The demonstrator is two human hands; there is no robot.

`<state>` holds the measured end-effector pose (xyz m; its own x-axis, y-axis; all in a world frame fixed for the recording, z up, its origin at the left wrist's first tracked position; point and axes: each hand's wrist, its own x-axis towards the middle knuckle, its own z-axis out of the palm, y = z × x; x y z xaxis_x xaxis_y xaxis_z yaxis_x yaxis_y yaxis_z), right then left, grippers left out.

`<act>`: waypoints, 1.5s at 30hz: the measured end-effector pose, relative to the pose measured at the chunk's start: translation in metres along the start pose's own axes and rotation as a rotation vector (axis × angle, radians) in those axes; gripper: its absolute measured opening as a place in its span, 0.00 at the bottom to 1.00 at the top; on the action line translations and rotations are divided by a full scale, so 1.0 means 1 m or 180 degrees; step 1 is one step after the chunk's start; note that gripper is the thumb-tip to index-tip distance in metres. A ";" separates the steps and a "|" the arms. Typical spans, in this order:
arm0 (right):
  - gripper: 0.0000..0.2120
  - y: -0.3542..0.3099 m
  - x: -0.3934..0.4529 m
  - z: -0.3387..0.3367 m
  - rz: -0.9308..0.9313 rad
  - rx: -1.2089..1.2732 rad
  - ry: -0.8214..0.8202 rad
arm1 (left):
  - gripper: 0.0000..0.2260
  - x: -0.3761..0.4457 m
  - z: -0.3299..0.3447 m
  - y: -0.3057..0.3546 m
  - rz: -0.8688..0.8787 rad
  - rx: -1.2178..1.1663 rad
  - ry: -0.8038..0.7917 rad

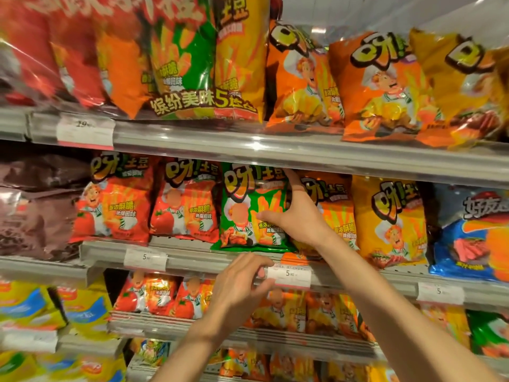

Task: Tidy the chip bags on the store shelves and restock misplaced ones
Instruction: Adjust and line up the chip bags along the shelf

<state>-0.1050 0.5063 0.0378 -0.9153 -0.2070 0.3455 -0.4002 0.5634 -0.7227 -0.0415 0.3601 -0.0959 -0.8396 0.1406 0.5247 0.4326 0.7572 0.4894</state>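
A green chip bag (pixel 242 205) stands upright on the middle shelf between red tomato bags (pixel 184 202) and orange bags (pixel 336 205). My right hand (pixel 294 213) grips the green bag's right edge, thumb across its front and fingers reaching up behind its top right corner. Lower down, my left hand (pixel 242 277) is at the shelf's front rail (pixel 192 257), its fingers and thumb pinching the left end of a white price tag (pixel 290 274). A small orange bag corner (pixel 293 259) pokes out just above that tag.
The top shelf carries large multipacks (pixel 192 59) and orange bags (pixel 380 86). Brown bags (pixel 38 205) sit at the middle left, with yellow (pixel 391 221) and blue bags (pixel 473 232) at the right. Smaller bags (pixel 170 296) fill the lower shelves.
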 end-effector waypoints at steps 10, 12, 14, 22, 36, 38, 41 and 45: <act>0.53 0.008 0.005 0.013 0.0142 -0.0141 -0.0001 | 0.11 0.000 -0.001 0.002 -0.0010 -0.0016 0.0025; 0.52 0.008 0.005 0.014 0.0106 -0.0195 0.0033 | 0.12 0.000 -0.001 0.002 0.0019 0.0010 0.0016; 0.52 0.007 0.003 0.013 0.0055 -0.0269 0.0046 | 0.13 0.000 -0.002 0.003 0.0058 0.0023 0.0025; 0.25 0.032 -0.041 -0.043 -0.0326 -0.0762 0.1026 | 0.12 -0.006 0.000 0.004 0.0293 0.0295 0.0160; 0.50 0.073 -0.022 -0.090 0.1021 0.0300 -0.0155 | 0.14 0.006 0.001 0.008 0.0223 0.0294 -0.0015; 0.52 0.079 -0.020 -0.088 0.0934 0.0530 -0.0040 | 0.13 0.007 0.000 0.007 0.0219 0.0293 -0.0029; 0.51 0.081 -0.021 -0.087 0.0669 0.0498 0.0217 | 0.13 0.007 0.000 0.007 0.0224 0.0288 -0.0035; 0.50 0.080 -0.029 -0.088 0.0355 0.0407 0.0568 | 0.13 0.007 0.000 0.007 0.0214 0.0295 -0.0061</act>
<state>-0.1063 0.6277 0.0230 -0.9362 0.0017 0.3513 -0.3100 0.4668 -0.8282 -0.0448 0.3661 -0.0886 -0.8162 0.2046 0.5403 0.4568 0.8012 0.3865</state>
